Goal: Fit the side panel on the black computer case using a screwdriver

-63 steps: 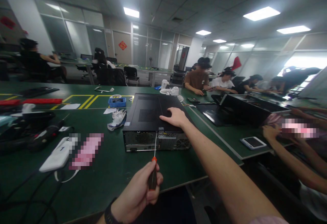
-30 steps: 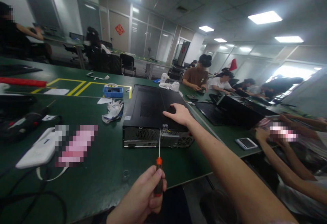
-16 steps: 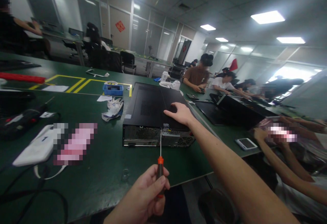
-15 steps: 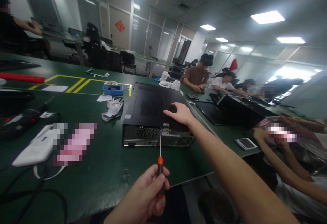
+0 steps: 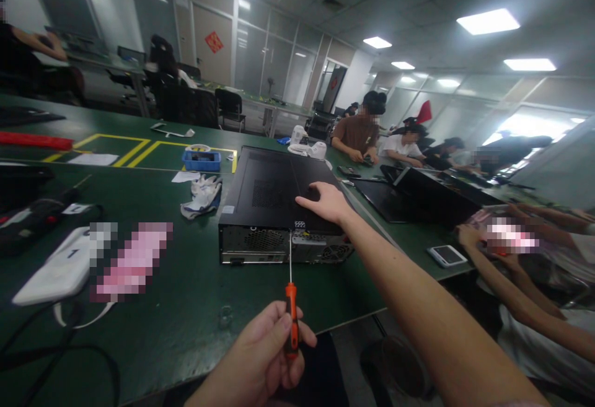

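A black desktop computer case [image 5: 274, 193] lies flat on the green table [image 5: 186, 295], its rear panel facing me. My right hand [image 5: 328, 202] rests flat on the case's top near the rear edge, fingers stretched out. My left hand [image 5: 263, 360] is closed around the orange handle of a screwdriver [image 5: 290, 308]. Its thin shaft points up to the top edge of the rear panel, just below my right hand.
White gloves [image 5: 201, 195] and a blue tray [image 5: 201, 160] lie left of the case. A white device [image 5: 56, 271] and black cables [image 5: 56, 357] sit at the near left. A co-worker's arms [image 5: 520, 295], a phone [image 5: 447, 256] and another open case [image 5: 432, 193] are to the right.
The view has shifted slightly. My left hand has loosened and shifted on the screwdriver handle, showing more orange; the tip stays at the rear panel. My right hand stays on the case.
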Demonstrator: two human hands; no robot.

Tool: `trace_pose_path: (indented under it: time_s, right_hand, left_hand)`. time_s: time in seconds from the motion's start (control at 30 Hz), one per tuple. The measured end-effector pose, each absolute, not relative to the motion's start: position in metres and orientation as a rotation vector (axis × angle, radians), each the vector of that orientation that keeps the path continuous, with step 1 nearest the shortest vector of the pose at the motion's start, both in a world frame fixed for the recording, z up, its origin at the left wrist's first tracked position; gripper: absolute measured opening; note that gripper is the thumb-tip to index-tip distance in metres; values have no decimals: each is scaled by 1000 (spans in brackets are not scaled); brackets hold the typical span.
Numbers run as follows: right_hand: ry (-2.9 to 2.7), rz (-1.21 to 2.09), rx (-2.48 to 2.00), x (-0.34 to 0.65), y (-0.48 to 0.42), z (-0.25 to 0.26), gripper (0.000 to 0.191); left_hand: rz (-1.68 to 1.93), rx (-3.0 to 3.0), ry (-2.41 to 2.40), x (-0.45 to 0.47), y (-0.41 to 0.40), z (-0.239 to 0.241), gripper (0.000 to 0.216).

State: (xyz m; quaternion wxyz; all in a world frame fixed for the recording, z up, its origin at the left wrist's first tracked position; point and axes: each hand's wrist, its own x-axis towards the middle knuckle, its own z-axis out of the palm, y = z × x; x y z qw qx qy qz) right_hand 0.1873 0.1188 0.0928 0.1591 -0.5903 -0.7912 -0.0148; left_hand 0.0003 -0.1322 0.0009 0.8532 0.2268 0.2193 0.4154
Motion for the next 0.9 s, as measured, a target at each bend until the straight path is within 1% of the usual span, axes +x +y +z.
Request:
trace_pose_path:
  time_s: [0.2, 0.47, 0.73, 0.8, 0.9]
  right_hand:
    - [-2260, -54, -1678, 188, 119, 92, 80]
    - [-2258, -58, -1680, 187, 118, 92, 79]
    - [-2267, -58, -1670, 188, 120, 91, 79]
    - [-2268, -59, -1668, 188, 120, 91, 80]
    - [-2268, -60, -1669, 188, 120, 91, 80]
  left_hand:
    - [841, 442, 434, -5, -131, 6, 43]
    - [833, 455, 461, -3, -131, 2, 43]
    - [799, 503, 562, -11, -134, 16, 52]
    - [809, 514, 555, -12, -135, 16, 49]
    - [845, 501, 553, -11, -136, 17, 37]
